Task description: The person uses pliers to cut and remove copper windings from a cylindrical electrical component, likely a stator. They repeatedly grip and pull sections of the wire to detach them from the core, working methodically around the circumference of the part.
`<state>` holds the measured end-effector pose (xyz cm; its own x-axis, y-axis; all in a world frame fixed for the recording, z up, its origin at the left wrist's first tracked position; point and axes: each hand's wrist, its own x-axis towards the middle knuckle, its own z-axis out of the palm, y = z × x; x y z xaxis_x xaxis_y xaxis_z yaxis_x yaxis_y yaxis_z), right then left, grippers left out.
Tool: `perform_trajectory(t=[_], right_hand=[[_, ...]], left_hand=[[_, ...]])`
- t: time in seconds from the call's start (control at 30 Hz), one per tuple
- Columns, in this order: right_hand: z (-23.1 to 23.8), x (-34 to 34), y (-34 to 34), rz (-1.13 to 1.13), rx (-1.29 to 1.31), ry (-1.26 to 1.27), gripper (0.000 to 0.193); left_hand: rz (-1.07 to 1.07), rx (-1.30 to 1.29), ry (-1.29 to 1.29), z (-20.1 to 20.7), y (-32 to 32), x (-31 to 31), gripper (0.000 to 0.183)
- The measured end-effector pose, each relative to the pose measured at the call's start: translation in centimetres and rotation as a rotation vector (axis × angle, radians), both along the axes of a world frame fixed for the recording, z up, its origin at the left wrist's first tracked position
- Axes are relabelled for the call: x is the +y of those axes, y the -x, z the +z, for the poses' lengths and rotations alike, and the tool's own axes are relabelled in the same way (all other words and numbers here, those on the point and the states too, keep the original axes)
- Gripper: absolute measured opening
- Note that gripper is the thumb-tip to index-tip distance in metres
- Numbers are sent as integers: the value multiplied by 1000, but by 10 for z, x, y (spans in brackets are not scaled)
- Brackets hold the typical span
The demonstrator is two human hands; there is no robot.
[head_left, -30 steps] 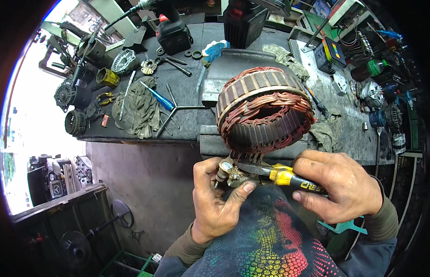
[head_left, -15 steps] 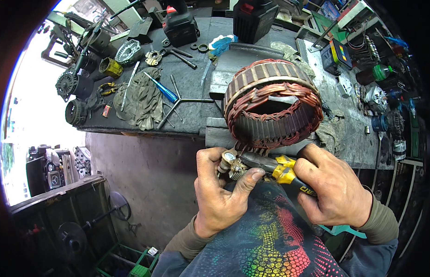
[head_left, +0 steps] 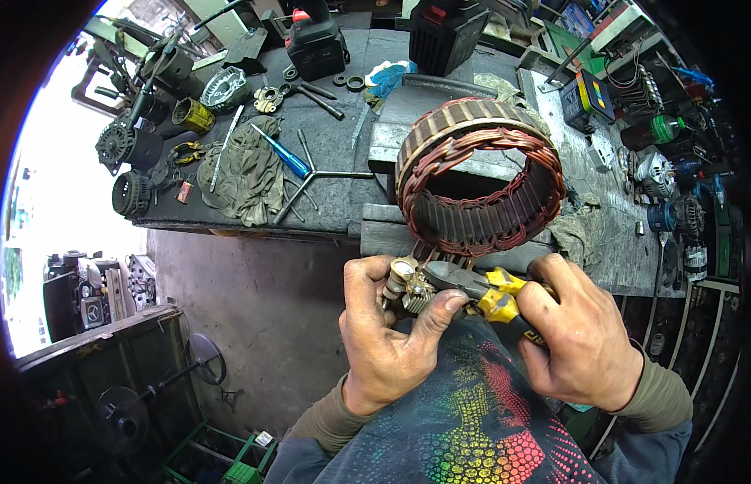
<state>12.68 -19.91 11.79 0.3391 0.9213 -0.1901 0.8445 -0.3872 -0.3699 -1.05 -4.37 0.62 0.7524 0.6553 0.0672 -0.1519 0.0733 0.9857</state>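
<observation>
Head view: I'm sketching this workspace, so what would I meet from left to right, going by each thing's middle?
Dark alternator, crumpled grey-green cloth, Y-shaped wrench, left hand, yellow-and-black-handled pliers, right hand, green-topped bottle.

Yellow-and-black pliers [head_left: 470, 284] slant nose-first at a finned metal part [head_left: 409, 288], just below a tilted, copper-wound ring [head_left: 464, 218], its opening showing.

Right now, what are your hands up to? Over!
Left hand holds metal part. Right hand grips pliers, tips beside the part. Copper ring just beyond.
</observation>
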Motion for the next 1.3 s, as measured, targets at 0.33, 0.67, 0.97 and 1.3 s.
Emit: perform_trajectory(t=[0.33,0.67,0.97,1.3], right_hand=[[2,6,0,-16,52,-43,33],[5,8,-33,122,230,27,38],[-15,4,-6,69,-172,-43,30],[-22,1,3,45,-349,-131,15]], left_hand=[[-1,-7,10,1,-1,4,50],[-75,-8,53,0,2,14,48],[-31,-3,67,2,-2,9,45],[8,-18,73,4,-4,6,48]])
